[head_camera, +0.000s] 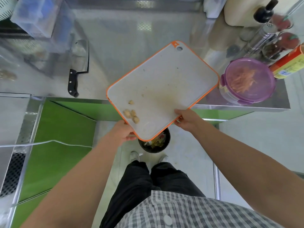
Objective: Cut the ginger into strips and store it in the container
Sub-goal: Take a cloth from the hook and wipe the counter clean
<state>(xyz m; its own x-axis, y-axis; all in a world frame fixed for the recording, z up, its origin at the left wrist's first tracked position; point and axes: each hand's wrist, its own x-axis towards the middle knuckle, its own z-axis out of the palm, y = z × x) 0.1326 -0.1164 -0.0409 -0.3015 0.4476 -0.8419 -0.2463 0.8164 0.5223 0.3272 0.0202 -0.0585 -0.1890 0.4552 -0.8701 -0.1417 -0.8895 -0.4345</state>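
The cutting board (164,89) is a flat, pale grey plastic rectangle with rounded corners, a thin orange rim and a round hanging hole at its far corner. Its surface is matte, scuffed and stained faintly yellow near the middle. It sits turned at an angle, with its near corner jutting past the front edge of the brushed steel tabletop (123,38). Whether its far part rests on the steel cannot be told.

A few knobbly tan ginger offcuts (131,114) lie on the board close to its near-left edge. Directly below the board's near corner stands a round black bin (154,143) on the floor, with scraps inside it.

Just right of the board, the round clear container (248,81) stands on the tabletop under a translucent purple clip lid. The thin ginger strips (243,82) show through that lid. Beyond the container, further right of the board, lies a red and yellow canister (289,63).

Well to the left of the board, a broad steel cleaver (79,63) with a black riveted handle lies flat.

The left hand (122,131) grips the board's near-left edge, fingers curled beneath it. The right hand (185,119) clasps the near-right edge, with the thumb on top and the fingers wrapped underneath.
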